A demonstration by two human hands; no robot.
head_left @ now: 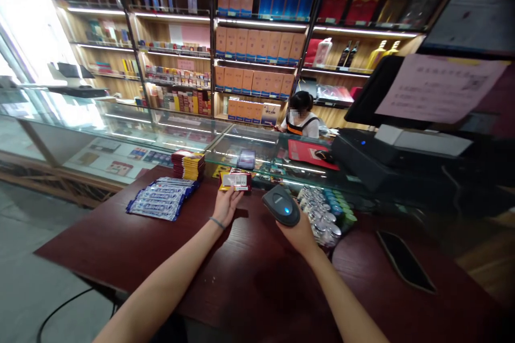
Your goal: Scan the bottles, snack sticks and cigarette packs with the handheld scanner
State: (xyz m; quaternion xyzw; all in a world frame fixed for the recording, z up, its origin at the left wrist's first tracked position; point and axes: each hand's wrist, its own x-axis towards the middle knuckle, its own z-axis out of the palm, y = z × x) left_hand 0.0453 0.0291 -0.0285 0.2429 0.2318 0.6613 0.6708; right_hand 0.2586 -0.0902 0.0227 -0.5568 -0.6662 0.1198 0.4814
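Between the fingers of my left hand is a small red and yellow packet, its barcode side turned toward me. My right hand is wrapped round a dark barcode scanner with a blue light on top. The scanner is held a little to the right of the packet and apart from it. Left of my left hand, a stack of red and yellow packets stands behind a row of blue and white wrapped packs. Rows of small containers with silvery lids are right beside my right hand.
A smartphone lies on the dark red table at the right. Behind the table runs a glass display counter. A dark monitor with a pink sheet stands at the right. A person is behind the counter, before stocked shelves.
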